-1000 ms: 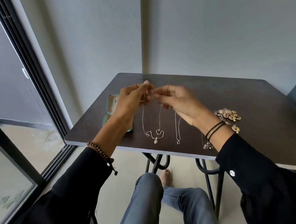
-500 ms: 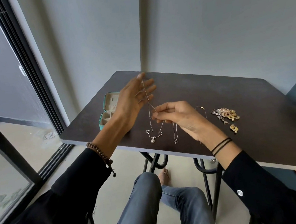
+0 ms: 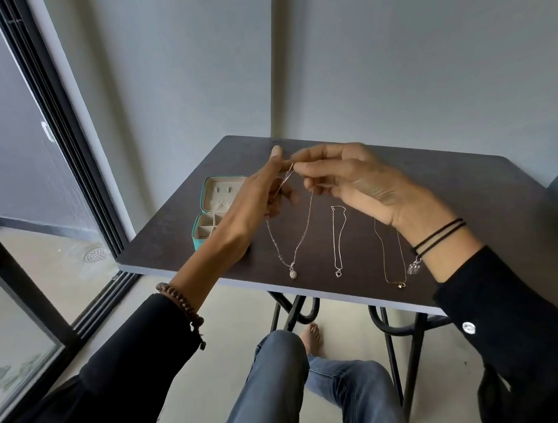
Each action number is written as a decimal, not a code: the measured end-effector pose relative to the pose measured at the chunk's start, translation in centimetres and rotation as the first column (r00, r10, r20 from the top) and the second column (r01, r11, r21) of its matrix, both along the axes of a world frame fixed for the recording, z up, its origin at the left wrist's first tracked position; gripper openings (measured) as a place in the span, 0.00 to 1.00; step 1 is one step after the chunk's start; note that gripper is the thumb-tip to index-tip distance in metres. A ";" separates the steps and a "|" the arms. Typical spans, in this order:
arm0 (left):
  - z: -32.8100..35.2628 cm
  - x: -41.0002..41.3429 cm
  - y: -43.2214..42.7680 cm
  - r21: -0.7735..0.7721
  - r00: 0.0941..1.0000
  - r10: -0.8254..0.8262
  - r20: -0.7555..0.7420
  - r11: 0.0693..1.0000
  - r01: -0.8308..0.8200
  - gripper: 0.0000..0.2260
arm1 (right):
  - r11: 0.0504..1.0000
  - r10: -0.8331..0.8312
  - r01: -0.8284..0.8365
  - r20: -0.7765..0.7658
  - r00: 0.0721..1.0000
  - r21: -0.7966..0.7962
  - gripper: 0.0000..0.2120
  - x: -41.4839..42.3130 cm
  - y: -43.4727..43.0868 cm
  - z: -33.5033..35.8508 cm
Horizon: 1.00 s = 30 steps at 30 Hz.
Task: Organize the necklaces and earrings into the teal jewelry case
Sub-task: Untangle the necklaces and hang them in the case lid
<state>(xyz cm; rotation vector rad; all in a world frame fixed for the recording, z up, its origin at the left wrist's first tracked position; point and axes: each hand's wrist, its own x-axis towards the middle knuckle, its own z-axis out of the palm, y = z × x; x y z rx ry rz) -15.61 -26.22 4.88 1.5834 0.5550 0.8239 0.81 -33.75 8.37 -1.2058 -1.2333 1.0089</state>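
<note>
Holding: left hand [image 3: 256, 206] and right hand [image 3: 364, 185] pinch the top of the necklace [image 3: 292, 273], fingertips close together.
Necklace: runs lengthwise toward the tabletop's [image 3: 476, 197] front edge, lower end by it.
Case: teal jewelry case [image 3: 204, 234], open, left edge; left hand nearer.

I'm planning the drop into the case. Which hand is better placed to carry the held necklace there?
Left. Both hands pinch the oval-pendant necklace, but the left hand is right beside the open teal case, while the right hand is farther from it.
</note>
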 end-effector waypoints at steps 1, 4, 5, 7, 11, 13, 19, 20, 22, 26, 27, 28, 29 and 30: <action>0.1 -0.2 -0.1 -0.013 1.000 -0.018 -0.016 1.000 0.017 0.25 | 0.999 -0.032 0.032 -0.010 0.999 0.031 0.11 0.0 0.1 0.1; 0.2 -0.7 -0.2 -0.021 0.996 -0.071 -0.056 0.997 0.070 0.31 | 0.983 -0.133 0.142 -0.080 0.988 0.120 0.07 -0.3 0.6 -0.2; 0.3 -0.8 -0.2 -0.033 0.995 -0.092 -0.049 0.995 0.090 0.33 | 0.976 -0.164 0.175 -0.087 0.983 0.133 0.07 -0.4 0.8 -0.6; 0.5 -1.0 -0.2 -0.078 0.991 -0.133 -0.014 0.988 0.132 0.36 | 0.964 -0.233 0.240 -0.066 0.970 0.118 0.04 -0.7 1.1 -1.6; 0.9 -1.1 -0.2 -0.132 0.987 -0.134 0.090 0.981 0.145 0.36 | 0.966 -0.255 0.256 -0.031 0.966 0.034 0.04 -1.4 0.8 -3.8; 1.2 -1.1 -0.3 -0.163 0.984 -0.103 0.147 0.978 0.127 0.33 | 0.975 -0.222 0.223 0.027 0.975 -0.011 0.06 -1.9 0.3 -4.5; 1.3 -0.9 0.0 -0.309 0.941 -0.063 0.334 0.935 0.173 0.27 | 0.976 -0.173 0.195 0.199 0.964 -0.097 0.13 -3.8 -0.9 -5.3; 1.2 -0.9 0.1 -0.318 0.934 -0.060 0.351 0.931 0.179 0.27 | 0.978 -0.159 0.184 0.220 0.963 -0.098 0.13 -3.9 -1.1 -5.4; 0.9 -0.8 0.3 -0.313 0.931 -0.062 0.360 0.932 0.184 0.27 | 0.983 -0.126 0.155 0.246 0.961 -0.100 0.14 -4.0 -1.5 -5.4; 0.8 -0.7 0.2 -0.294 0.937 -0.006 0.349 0.949 0.116 0.25 | 0.977 -0.171 0.201 0.310 0.935 -0.066 0.12 -4.0 -2.2 -5.0; 0.8 -0.6 0.2 -0.281 0.942 0.006 0.336 0.955 0.094 0.24 | 0.976 -0.192 0.215 0.330 0.924 -0.034 0.12 -4.0 -2.4 -4.9; 0.7 -0.5 0.3 -0.265 0.947 0.013 0.322 0.961 0.076 0.24 | 0.976 -0.207 0.219 0.337 0.919 0.003 0.13 -3.9 -2.6 -4.8; 0.6 -0.5 0.3 -0.247 0.953 0.018 0.303 0.967 0.061 0.24 | 0.976 -0.213 0.212 0.328 0.920 0.039 0.13 -3.8 -2.8 -4.5; 0.4 -0.4 0.4 -0.227 0.960 0.019 0.279 0.973 0.046 0.24 | 0.977 -0.213 0.201 0.308 0.927 0.072 0.12 -3.7 -3.0 -4.2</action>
